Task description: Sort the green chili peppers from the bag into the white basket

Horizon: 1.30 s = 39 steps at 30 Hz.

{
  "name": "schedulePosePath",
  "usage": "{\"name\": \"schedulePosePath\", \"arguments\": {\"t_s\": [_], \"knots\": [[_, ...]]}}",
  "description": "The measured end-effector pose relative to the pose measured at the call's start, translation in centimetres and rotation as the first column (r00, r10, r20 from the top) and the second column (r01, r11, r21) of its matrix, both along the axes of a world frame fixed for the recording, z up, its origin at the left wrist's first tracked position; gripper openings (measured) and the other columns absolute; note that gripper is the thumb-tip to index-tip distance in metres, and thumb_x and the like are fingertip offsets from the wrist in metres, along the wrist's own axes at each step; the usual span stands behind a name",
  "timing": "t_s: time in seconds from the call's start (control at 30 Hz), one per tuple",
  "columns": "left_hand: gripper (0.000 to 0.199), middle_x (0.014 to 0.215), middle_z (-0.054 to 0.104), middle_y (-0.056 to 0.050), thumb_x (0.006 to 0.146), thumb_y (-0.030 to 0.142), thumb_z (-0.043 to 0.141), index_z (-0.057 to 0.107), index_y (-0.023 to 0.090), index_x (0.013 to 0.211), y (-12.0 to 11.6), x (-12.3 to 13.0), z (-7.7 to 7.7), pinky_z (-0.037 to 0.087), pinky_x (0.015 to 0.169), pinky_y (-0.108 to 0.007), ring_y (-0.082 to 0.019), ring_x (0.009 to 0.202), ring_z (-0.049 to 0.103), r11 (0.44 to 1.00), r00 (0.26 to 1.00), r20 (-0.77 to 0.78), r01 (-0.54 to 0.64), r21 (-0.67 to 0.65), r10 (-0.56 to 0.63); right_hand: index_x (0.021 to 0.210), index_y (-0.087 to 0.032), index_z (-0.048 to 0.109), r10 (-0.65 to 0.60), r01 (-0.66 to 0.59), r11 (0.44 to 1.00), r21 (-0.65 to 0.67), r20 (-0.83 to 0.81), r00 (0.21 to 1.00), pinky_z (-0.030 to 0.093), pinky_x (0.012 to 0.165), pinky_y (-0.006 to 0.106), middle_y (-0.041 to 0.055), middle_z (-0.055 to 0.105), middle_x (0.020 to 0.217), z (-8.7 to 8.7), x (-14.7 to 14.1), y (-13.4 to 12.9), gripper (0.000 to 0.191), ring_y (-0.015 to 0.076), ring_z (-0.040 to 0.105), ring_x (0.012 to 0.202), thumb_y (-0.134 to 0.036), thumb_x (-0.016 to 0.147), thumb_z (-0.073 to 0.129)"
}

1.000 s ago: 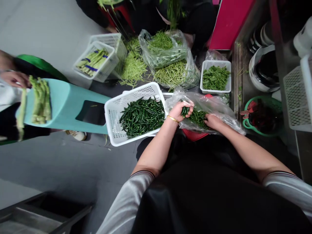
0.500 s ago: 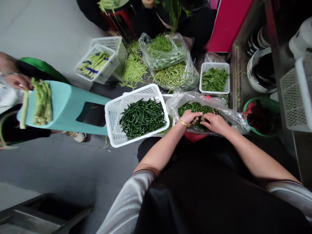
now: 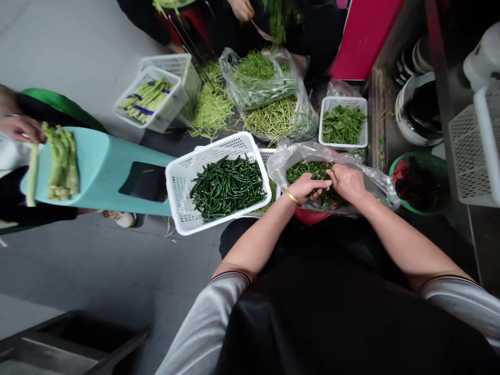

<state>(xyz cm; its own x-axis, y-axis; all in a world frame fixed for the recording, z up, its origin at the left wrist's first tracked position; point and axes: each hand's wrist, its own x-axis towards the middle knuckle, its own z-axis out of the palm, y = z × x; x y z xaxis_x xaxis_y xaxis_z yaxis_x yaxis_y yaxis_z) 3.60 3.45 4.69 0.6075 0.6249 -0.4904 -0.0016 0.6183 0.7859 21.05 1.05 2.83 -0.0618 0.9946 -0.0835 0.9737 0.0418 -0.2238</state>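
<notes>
My left hand (image 3: 310,186), with a gold bracelet at the wrist, is closed around some green chili peppers over a clear plastic bag (image 3: 279,162). My right hand (image 3: 347,182) meets its fingertips in a pinch; whatever lies between them is too small to make out. Inside the bag, under both hands, are more green chilies (image 3: 302,169) with their stems. To the left, a white perforated basket (image 3: 180,195) holds a pile of dark green chilies (image 3: 228,187). Part of a red support (image 3: 312,216) shows beneath the bag.
Beyond are a bag of green stalks (image 3: 269,117), loose trimmings (image 3: 213,109) and a small basket of leafy greens (image 3: 344,125). At left, a co-worker's hand (image 3: 23,128) is by thick stalks (image 3: 62,166) on a turquoise stool (image 3: 97,172). A green basin (image 3: 420,185) stands right.
My right hand has turned and closed against the left fingertips, its fingers more bunched than before. The left hand stays nearly in place. The view has shifted slightly.
</notes>
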Motion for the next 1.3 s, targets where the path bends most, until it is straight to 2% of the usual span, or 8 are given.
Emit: {"name": "schedulePosePath", "arguments": {"t_s": [0.17, 0.37, 0.53, 0.73, 0.97, 1.1, 1.17, 1.3], "knots": [[0.032, 0.053, 0.055, 0.0, 0.077, 0.038, 0.067, 0.053, 0.014, 0.061, 1.5, -1.8, 0.8, 0.029, 0.037, -0.016, -0.007, 0.043, 0.049, 0.967, 0.954, 0.195, -0.197, -0.159, 0.226, 0.134, -0.025, 0.059, 0.29, -0.212, 0.914, -0.346, 0.193, 0.937, 0.038, 0.064, 0.025, 0.012, 0.065, 0.115, -2.6, 1.0, -0.8, 0.037, 0.0201, 0.065, 0.086, -0.031, 0.1, 0.045], [0.019, 0.076, 0.071, -0.01, 0.077, 0.032, 0.062, 0.062, 0.012, 0.077, 1.8, -2.5, 0.7, 0.042, 0.045, -0.019, -0.017, 0.067, 0.068, 0.95, 0.954, 0.195, -0.175, -0.258, 0.229, 0.111, -0.019, 0.074, 0.324, -0.194, 0.836, -0.513, 0.177, 0.929, 0.038, 0.066, 0.029, 0.012, 0.07, 0.09, -2.9, 6.0, -0.7, 0.029, 0.0218, 0.063, 0.078, -0.018, 0.095, 0.05], [0.025, 0.065, 0.062, 0.0, 0.072, 0.027, 0.074, 0.062, 0.012, 0.087, 1.4, -1.8, 0.2, 0.034, 0.042, -0.017, -0.009, 0.052, 0.058, 0.97, 0.955, 0.213, -0.171, -0.173, 0.207, 0.117, -0.021, 0.071, 0.328, -0.22, 0.898, -0.38, 0.248, 0.912, 0.037, 0.061, 0.029, 0.0137, 0.069, 0.102, -2.2, 5.2, -1.5, 0.035, 0.024, 0.065, 0.083, -0.029, 0.099, 0.043], [0.044, 0.052, 0.042, 0.009, 0.058, 0.026, 0.088, 0.047, 0.017, 0.072, 1.3, -1.7, -0.5, 0.021, 0.037, -0.015, -0.003, 0.042, 0.042, 0.966, 0.94, 0.224, -0.251, -0.056, 0.257, 0.144, -0.028, 0.052, 0.405, -0.335, 0.871, -0.361, 0.138, 0.904, 0.04, 0.064, 0.027, 0.0124, 0.069, 0.11, -5.5, -0.8, -0.7, 0.047, 0.0226, 0.067, 0.088, -0.024, 0.099, 0.04], [0.041, 0.051, 0.046, 0.006, 0.059, 0.028, 0.086, 0.047, 0.016, 0.065, 1.4, -1.5, -0.3, 0.019, 0.036, -0.016, -0.004, 0.042, 0.045, 0.959, 0.953, 0.101, -0.281, -0.045, 0.284, 0.129, -0.022, 0.064, 0.439, -0.377, 0.848, -0.373, 0.096, 0.893, 0.046, 0.071, 0.03, 0.014, 0.067, 0.108, -4.8, 3.8, -1.1, 0.037, 0.0231, 0.066, 0.084, -0.023, 0.095, 0.05], [0.033, 0.052, 0.052, 0.004, 0.065, 0.028, 0.083, 0.053, 0.014, 0.065, 1.2, -1.2, -0.2, 0.022, 0.036, -0.017, -0.005, 0.043, 0.048, 0.963, 0.963, 0.043, -0.266, -0.044, 0.268, 0.117, -0.02, 0.069, 0.291, -0.347, 0.913, -0.214, -0.255, 0.922, 0.049, 0.085, 0.032, 0.0106, 0.068, 0.109, -2.7, 6.2, -1.5, 0.029, 0.0221, 0.065, 0.095, -0.03, 0.092, 0.057], [0.029, 0.054, 0.056, 0.002, 0.068, 0.027, 0.082, 0.056, 0.013, 0.067, 1.1, -1.1, -0.2, 0.024, 0.037, -0.017, -0.005, 0.043, 0.049, 0.966, 0.967, 0.018, -0.255, -0.039, 0.256, 0.121, -0.02, 0.066, 0.125, -0.265, 0.925, -0.271, -0.443, 0.888, 0.052, 0.08, 0.03, 0.0067, 0.07, 0.098, -2.6, 6.8, -1.1, 0.034, 0.0201, 0.066, 0.089, -0.034, 0.092, 0.057], [0.026, 0.056, 0.061, -0.001, 0.07, 0.027, 0.081, 0.062, 0.01, 0.069, 1.0, -1.2, -0.4, 0.028, 0.039, -0.018, -0.006, 0.045, 0.053, 0.967, 0.966, -0.062, -0.254, -0.028, 0.252, 0.127, -0.018, 0.061, -0.185, -0.02, 0.895, -0.445, -0.412, 0.892, 0.051, 0.062, 0.028, 0.0024, 0.07, 0.077, -3.7, 8.4, 0.1, 0.041, 0.0177, 0.064, 0.065, -0.03, 0.088, 0.061]]}}
